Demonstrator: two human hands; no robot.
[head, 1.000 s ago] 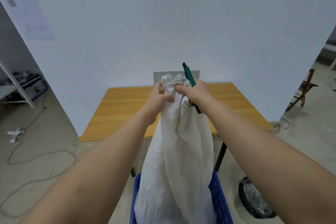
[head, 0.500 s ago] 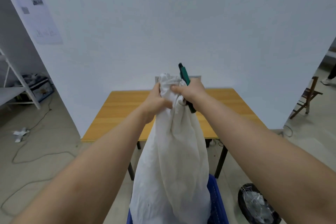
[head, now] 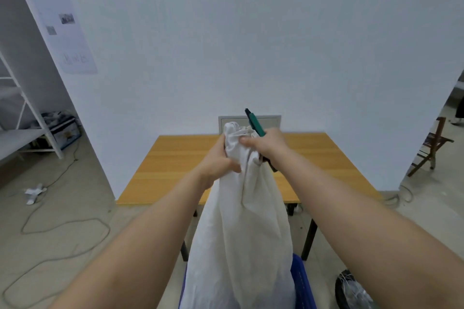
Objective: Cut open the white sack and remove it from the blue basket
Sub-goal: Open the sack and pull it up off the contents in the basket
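A tall white sack point(head: 241, 238) hangs stretched upward from the blue basket point(head: 302, 283), of which only the right rim shows at the bottom edge. My left hand point(head: 218, 160) grips the gathered neck of the sack from the left. My right hand point(head: 266, 144) pinches the top of the sack and also holds a green-handled cutting tool point(head: 254, 123), whose tip points up and away from me. The sack's bunched mouth point(head: 236, 130) sticks up between both hands.
A wooden table point(head: 175, 168) stands behind the sack against the white wall. A black bin point(head: 351, 291) with a clear liner sits on the floor at the lower right. Cables point(head: 62, 228) lie on the floor at the left, near a white shelf frame point(head: 27, 118).
Both hands have lifted the sack's neck higher, so less of the blue basket shows. My view has tilted up and back a little.
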